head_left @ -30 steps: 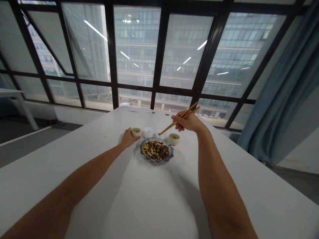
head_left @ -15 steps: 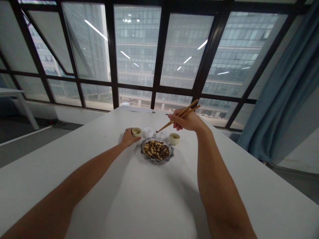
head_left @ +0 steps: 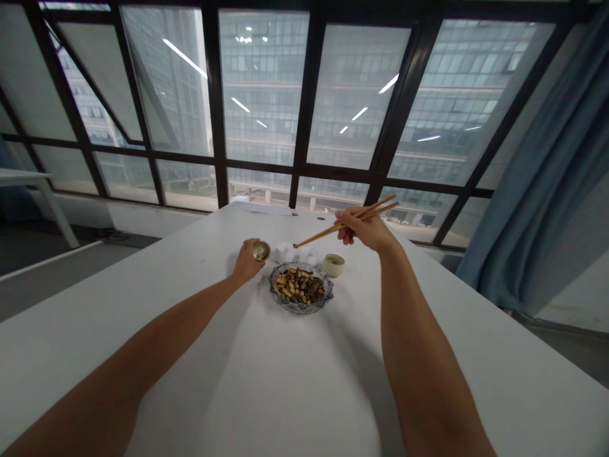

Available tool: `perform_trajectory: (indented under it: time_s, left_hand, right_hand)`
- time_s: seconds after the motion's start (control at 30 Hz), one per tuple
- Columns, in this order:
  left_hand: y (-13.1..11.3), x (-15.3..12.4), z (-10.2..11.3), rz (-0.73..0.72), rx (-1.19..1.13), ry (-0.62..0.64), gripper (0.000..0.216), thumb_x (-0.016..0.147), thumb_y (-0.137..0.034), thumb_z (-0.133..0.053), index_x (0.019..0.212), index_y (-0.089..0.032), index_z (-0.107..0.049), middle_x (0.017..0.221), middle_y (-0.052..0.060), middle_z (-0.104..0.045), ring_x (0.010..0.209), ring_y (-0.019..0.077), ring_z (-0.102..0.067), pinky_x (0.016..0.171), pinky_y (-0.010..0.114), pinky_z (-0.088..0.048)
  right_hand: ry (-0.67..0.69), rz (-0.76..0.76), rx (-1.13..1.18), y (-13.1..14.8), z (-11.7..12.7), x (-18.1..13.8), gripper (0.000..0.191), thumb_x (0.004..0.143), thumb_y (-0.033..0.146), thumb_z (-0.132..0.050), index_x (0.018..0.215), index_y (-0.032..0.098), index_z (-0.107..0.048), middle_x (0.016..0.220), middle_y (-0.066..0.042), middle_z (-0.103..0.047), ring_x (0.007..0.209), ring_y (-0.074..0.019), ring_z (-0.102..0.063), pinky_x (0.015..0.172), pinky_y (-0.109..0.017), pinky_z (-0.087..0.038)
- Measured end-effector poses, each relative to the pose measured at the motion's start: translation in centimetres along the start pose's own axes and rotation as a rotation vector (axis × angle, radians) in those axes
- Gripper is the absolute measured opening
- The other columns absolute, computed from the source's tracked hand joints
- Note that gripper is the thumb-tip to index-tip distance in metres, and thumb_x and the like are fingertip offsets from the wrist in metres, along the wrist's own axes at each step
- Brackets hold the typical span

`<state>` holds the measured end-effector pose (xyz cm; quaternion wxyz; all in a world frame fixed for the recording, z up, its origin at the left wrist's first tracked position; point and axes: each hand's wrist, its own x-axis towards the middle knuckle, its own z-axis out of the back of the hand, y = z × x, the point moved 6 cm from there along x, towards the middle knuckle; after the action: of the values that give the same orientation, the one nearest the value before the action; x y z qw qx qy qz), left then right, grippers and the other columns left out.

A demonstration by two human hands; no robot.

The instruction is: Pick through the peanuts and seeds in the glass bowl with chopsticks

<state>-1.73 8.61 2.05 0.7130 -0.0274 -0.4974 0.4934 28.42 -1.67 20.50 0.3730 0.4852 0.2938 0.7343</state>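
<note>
My left hand [head_left: 245, 261] is wrapped round a small pale cup [head_left: 261, 251], tilted so its inside faces me; a little something light lies in it. In my right hand [head_left: 358, 227] is a pair of wooden chopsticks [head_left: 328, 232]. Their tips are close together over the white crumpled-looking items behind the bowl, and a small dark piece shows at the tips. A scalloped glass bowl [head_left: 301, 309] holds a mix of pale nuts and dark seeds, just in front of both hands. A second pale cup [head_left: 333, 265] stands upright at the bowl's right.
White crumpled-looking items [head_left: 284, 252] lie behind the bowl on the white table [head_left: 266, 381]. Papers [head_left: 261, 208] rest at its far end, before the windows. A blue curtain [head_left: 528, 209] hangs at the right; another table [head_left: 28, 178] stands at the far left.
My left hand has tipped the cup toward me. My right hand has shifted slightly right, and the chopsticks lie flatter, their tips a little higher and further left.
</note>
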Motion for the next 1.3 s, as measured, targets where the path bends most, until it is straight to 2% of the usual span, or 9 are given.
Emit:
perform_trajectory:
  time_s: [0.13,0.3,0.57,0.67,0.8,0.9,1.07,1.17,1.3]
  left_hand:
    - [0.3,0.0,-0.1,0.011,0.011,0.018,0.074,0.063,-0.012,-0.078,0.13,-0.02,-0.049,0.134,0.011,-0.054,0.132,0.0287,-0.051,0.117,0.045,-0.04]
    - [1.6,0.2,-0.1,0.189,0.04,0.024,0.075,0.063,-0.032,-0.088,0.128,-0.017,-0.054,0.13,0.014,-0.059,0.125,0.03,-0.057,0.112,0.043,-0.044]
    - [3.9,1.2,-0.5,0.339,0.058,0.102,0.069,0.066,-0.054,-0.084,0.119,-0.014,-0.064,0.118,0.015,-0.07,0.112,0.0299,-0.065,0.095,0.036,-0.052]
    - [3.8,2.0,-0.4,0.34,0.125,0.123,0.076,0.064,-0.057,-0.085,0.125,-0.018,-0.063,0.123,0.016,-0.069,0.117,0.0329,-0.064,0.096,0.039,-0.052]
    - [0.8,3.7,-0.9,0.22,0.29,0.113,0.092,0.067,-0.064,-0.08,0.14,-0.015,-0.052,0.146,0.023,-0.054,0.137,0.0417,-0.048,0.111,0.051,-0.039]
    - [-2.2,4.7,-3.2,0.095,0.316,0.238,0.089,0.074,-0.065,-0.074,0.144,-0.015,-0.048,0.141,0.023,-0.059,0.136,0.0411,-0.049,0.117,0.054,-0.028]
    - [-4.5,5.3,-6.2,0.106,0.343,0.384,0.084,0.078,-0.057,-0.074,0.145,-0.015,-0.043,0.128,0.022,-0.068,0.127,0.0414,-0.057,0.115,0.06,-0.024]
    - [-5.2,5.3,-6.1,0.045,0.29,0.391,0.086,0.076,-0.046,-0.078,0.148,-0.017,-0.039,0.126,0.017,-0.07,0.124,0.0379,-0.059,0.114,0.053,-0.03]
    - [-7.3,4.8,-4.5,-0.22,0.182,0.332,0.089,0.073,-0.031,-0.079,0.151,-0.018,-0.039,0.142,0.013,-0.06,0.13,0.0344,-0.053,0.116,0.045,-0.032]
  right_hand:
    - [-0.024,-0.002,-0.021,-0.6,0.6,0.0,0.056,0.073,0.07,-0.076,0.069,0.016,-0.064,0.053,-0.006,-0.067,0.038,-0.0111,-0.057,0.035,-0.02,-0.045]
    - [0.0,-0.045,-0.148,-1.0,0.7,0.2,0.048,0.081,0.06,-0.075,0.068,0.016,-0.061,0.051,-0.005,-0.066,0.038,-0.0118,-0.059,0.034,-0.019,-0.044]
    - [0.023,-0.04,-0.211,-1.8,1.0,0.4,0.044,0.086,0.054,-0.073,0.066,0.017,-0.061,0.053,-0.006,-0.068,0.039,-0.0117,-0.06,0.035,-0.019,-0.046]
    - [0.028,-0.047,-0.219,-2.2,1.1,0.5,0.042,0.087,0.052,-0.072,0.068,0.016,-0.062,0.054,-0.006,-0.069,0.04,-0.0118,-0.061,0.035,-0.019,-0.046]
    - [0.018,-0.065,-0.244,-2.5,1.3,0.6,0.038,0.088,0.048,-0.072,0.07,0.016,-0.062,0.054,-0.006,-0.069,0.041,-0.0125,-0.061,0.035,-0.02,-0.047]
    - [0.016,-0.081,-0.304,-2.5,1.3,0.4,0.037,0.089,0.043,-0.073,0.067,0.016,-0.061,0.052,-0.005,-0.067,0.038,-0.0118,-0.06,0.034,-0.019,-0.046]
    - [0.053,-0.139,-0.382,-2.8,1.1,0.1,0.037,0.089,0.036,-0.073,0.061,0.017,-0.06,0.049,-0.004,-0.066,0.036,-0.0114,-0.059,0.034,-0.019,-0.046]
    - [0.058,-0.128,-0.338,-2.9,1.0,0.3,0.037,0.09,0.039,-0.073,0.063,0.017,-0.06,0.05,-0.004,-0.067,0.037,-0.0118,-0.059,0.034,-0.019,-0.047]
    - [0.04,-0.068,-0.25,-2.5,0.8,0.4,0.038,0.089,0.046,-0.072,0.067,0.017,-0.061,0.052,-0.004,-0.067,0.039,-0.0119,-0.06,0.035,-0.018,-0.047]
